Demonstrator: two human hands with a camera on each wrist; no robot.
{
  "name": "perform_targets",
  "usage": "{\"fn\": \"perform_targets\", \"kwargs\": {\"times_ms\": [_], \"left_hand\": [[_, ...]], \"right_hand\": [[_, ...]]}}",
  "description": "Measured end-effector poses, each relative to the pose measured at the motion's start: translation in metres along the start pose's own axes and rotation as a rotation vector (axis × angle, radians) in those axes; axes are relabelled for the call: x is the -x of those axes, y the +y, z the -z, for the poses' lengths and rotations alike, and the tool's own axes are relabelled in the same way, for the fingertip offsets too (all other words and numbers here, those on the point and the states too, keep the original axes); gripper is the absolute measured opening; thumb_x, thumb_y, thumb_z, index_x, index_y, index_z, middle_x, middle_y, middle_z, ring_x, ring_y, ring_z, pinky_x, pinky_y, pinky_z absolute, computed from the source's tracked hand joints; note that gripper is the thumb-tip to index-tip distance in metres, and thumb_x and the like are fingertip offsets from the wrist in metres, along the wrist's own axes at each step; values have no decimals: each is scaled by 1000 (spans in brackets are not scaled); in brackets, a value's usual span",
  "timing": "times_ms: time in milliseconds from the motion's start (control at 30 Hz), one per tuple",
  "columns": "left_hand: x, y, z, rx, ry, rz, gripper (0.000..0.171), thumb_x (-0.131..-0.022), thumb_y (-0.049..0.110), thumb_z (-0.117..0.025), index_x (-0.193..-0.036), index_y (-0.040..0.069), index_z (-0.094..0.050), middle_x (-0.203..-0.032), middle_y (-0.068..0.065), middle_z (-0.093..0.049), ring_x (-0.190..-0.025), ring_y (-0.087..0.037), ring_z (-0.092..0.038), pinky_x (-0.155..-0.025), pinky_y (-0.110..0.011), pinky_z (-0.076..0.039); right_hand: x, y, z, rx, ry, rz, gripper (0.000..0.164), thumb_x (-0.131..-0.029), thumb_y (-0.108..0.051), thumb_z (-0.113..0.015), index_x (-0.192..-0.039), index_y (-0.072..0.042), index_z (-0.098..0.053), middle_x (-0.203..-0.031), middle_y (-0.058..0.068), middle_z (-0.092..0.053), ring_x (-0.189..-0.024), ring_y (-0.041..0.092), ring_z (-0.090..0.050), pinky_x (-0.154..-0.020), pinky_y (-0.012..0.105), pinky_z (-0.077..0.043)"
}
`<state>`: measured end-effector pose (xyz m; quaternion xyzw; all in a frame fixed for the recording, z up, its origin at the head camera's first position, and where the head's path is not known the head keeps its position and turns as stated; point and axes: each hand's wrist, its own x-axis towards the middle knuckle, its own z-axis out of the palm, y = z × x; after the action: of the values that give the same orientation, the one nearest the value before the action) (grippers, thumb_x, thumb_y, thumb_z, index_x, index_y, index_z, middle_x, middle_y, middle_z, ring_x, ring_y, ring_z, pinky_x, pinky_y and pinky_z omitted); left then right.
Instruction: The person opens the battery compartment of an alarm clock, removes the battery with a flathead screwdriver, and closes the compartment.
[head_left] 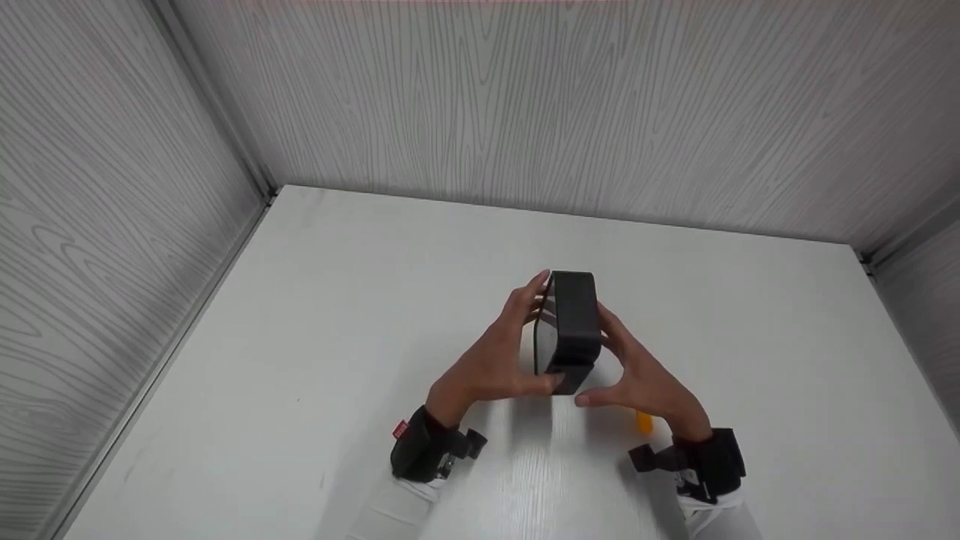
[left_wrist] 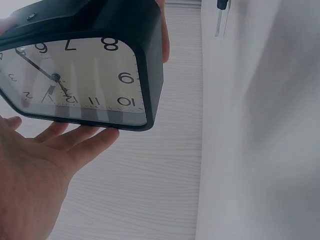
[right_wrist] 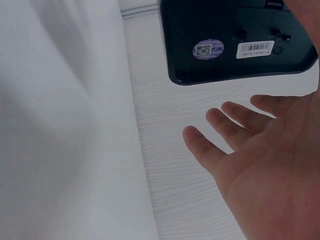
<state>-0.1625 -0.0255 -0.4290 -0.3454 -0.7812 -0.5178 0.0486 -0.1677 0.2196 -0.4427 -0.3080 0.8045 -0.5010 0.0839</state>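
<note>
A black alarm clock (head_left: 577, 315) is up off the table, edge-on in the head view. My left hand (head_left: 487, 364) grips it between the thumb on the near side and fingers at the far edge. In the left wrist view the white dial (left_wrist: 85, 75) shows upside-down numerals and dark clock hands. My right hand (head_left: 649, 375) is beside the clock's back, thumb and fingers spread. The right wrist view shows these fingers (right_wrist: 235, 130) straight and apart from the black back (right_wrist: 215, 30), which bears a round purple sticker (right_wrist: 208, 49) and a barcode label (right_wrist: 255, 49).
A small orange object (head_left: 644, 422) lies on the white table (head_left: 360, 300), partly hidden by the right hand. Grey wood-grain panels (head_left: 480, 105) stand along the back and sides. Both wrists wear black camera straps (head_left: 424, 450). A thin dark-ended item (left_wrist: 222, 6) shows in the left wrist view.
</note>
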Motion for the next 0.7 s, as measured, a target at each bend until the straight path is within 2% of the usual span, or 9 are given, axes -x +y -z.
{"fn": "perform_targets", "kwargs": {"times_ms": [67,133,267,367,567,700], "left_hand": [[0,1,0,18,-6,-4,113,-74,29,-78,-157,22,-2,-151,-7,-28,-139,-23,-39,-115,-41,-35],[0,2,-1,27,-13,-9,113,-74,28,-78,-157,21,-1,-152,-7,-27,-140,-23,-39,-116,-41,-34],[0,3,-1,35,-17,-27,112,-75,26,-77,-156,20,-1,-153,-7,-25,-140,-24,-39,-116,-41,-34],[0,4,-2,67,-12,-39,112,-74,24,-77,-156,20,-2,-153,-8,-25,-141,-24,-39,-116,-39,-33],[0,1,-2,124,-14,-73,111,-76,20,-77,-156,16,0,-151,-12,-23,-142,-24,-37,-118,-37,-31],[0,0,-2,126,-23,-99,111,-78,18,-77,-156,13,2,-153,-12,-22,-145,-22,-31,-118,-37,-29]], "right_hand": [[-1,0,-4,-7,-9,-4,121,-66,-15,-90,-157,-29,-11,-162,-3,-20,-148,15,-24,-118,50,-24],[-1,1,-7,-17,-18,6,122,-65,-14,-91,-157,-29,-12,-162,-3,-22,-148,17,-26,-118,48,-25],[-2,2,-10,-34,-32,-2,122,-66,-16,-91,-156,-31,-11,-162,-5,-22,-147,13,-26,-117,23,-26],[-2,1,-12,-54,-26,-4,118,-67,-17,-90,-156,-31,-13,-161,-4,-23,-146,11,-28,-112,13,-25],[-4,1,-13,-75,2,47,109,-68,-15,-89,-154,-26,-22,-154,-1,-36,-137,17,-41,-113,19,-31],[-6,1,-10,-70,32,54,106,-66,-15,-90,-152,-25,-29,-151,-2,-41,-134,18,-43,-113,23,-32]]}}
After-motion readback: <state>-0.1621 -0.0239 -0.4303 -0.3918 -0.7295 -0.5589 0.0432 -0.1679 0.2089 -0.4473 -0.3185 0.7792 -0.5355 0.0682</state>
